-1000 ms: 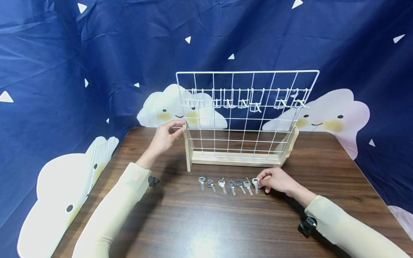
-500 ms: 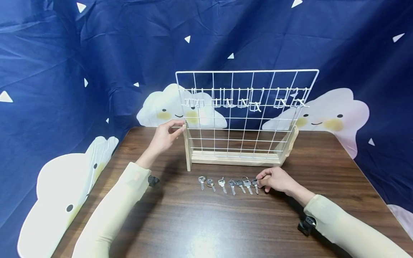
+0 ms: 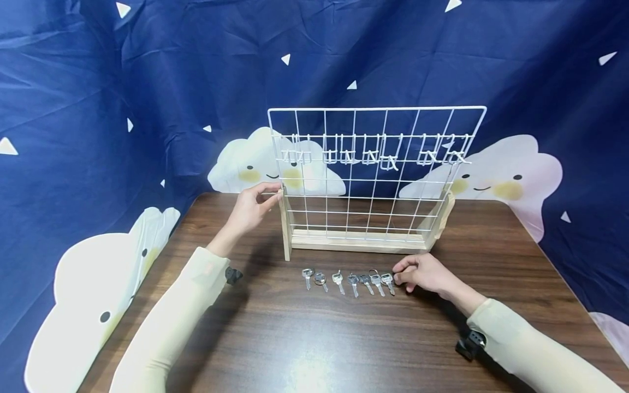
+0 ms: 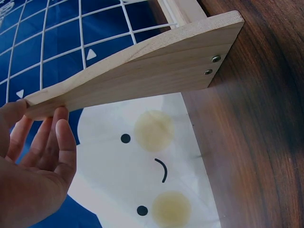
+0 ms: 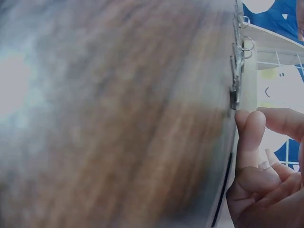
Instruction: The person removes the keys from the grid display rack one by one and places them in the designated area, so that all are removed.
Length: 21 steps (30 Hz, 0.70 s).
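Note:
My left hand (image 3: 248, 208) grips the top of the left wooden upright (image 4: 142, 61) of a white wire grid rack (image 3: 375, 198), thumb on one side and fingers on the other. On the table in front of the rack, several metal keys with rings lie in a row. Beside the rightmost key (image 3: 387, 280) is my right hand (image 3: 426, 274), its bent fingertips right at the key's edge. That key lies flat, its bow showing. From the right wrist the keys appear edge-on, and the key nearest the fingertips (image 5: 241, 115) looks just past them.
Several white wire hooks (image 3: 389, 162) hang along the grid's upper part. A wooden base bar (image 3: 358, 242) joins the uprights on the brown table (image 3: 275, 338). Behind stands a blue cloth (image 3: 196, 65) with printed clouds.
The rightmost key has gone from tilted in my right fingers to lying flat in the row. My right hand has shifted slightly right, off the key. The left hand stays put.

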Each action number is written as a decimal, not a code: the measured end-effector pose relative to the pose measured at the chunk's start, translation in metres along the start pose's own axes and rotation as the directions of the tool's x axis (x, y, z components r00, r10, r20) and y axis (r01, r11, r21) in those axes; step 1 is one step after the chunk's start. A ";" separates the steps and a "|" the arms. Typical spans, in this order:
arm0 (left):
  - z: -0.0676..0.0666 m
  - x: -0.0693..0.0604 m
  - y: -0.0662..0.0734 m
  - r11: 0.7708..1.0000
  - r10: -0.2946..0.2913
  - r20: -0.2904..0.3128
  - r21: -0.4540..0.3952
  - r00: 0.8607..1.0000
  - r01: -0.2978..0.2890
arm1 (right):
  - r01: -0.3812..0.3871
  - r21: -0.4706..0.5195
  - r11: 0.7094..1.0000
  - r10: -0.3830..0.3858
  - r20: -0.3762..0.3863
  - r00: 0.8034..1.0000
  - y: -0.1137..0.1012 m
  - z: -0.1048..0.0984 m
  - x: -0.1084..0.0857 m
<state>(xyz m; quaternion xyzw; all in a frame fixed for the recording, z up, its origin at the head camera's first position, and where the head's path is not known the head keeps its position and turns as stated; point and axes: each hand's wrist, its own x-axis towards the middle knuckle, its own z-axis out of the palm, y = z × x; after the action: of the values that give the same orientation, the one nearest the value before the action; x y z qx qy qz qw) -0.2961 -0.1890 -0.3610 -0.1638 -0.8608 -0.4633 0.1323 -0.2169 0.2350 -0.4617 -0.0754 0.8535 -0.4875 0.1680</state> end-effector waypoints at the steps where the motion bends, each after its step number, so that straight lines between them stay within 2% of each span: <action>1: 0.000 0.000 0.000 1.000 0.001 0.000 0.000 1.000 -0.001 | 0.008 0.002 1.000 -0.008 0.001 1.000 -0.001 -0.001 -0.001; 7: 0.000 0.000 0.000 1.000 0.009 0.001 -0.003 1.000 -0.009 | 0.039 0.014 0.999 -0.039 -0.008 0.999 -0.009 -0.009 -0.004; 14: 0.000 0.000 -0.001 1.000 0.009 -0.001 -0.007 1.000 -0.009 | 0.040 -0.004 0.999 -0.040 -0.052 0.998 -0.020 -0.020 -0.009; 21: 0.000 0.000 0.000 1.000 0.006 0.007 -0.016 1.000 -0.006 | 0.091 0.019 0.996 -0.089 -0.079 0.993 -0.033 -0.033 -0.013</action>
<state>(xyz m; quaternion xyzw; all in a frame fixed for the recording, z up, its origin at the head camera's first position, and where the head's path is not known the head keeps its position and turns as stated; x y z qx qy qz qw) -0.2963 -0.1891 -0.3605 -0.1689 -0.8570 -0.4693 0.1294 -0.2175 0.2483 -0.4152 -0.0930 0.8497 -0.5066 0.1131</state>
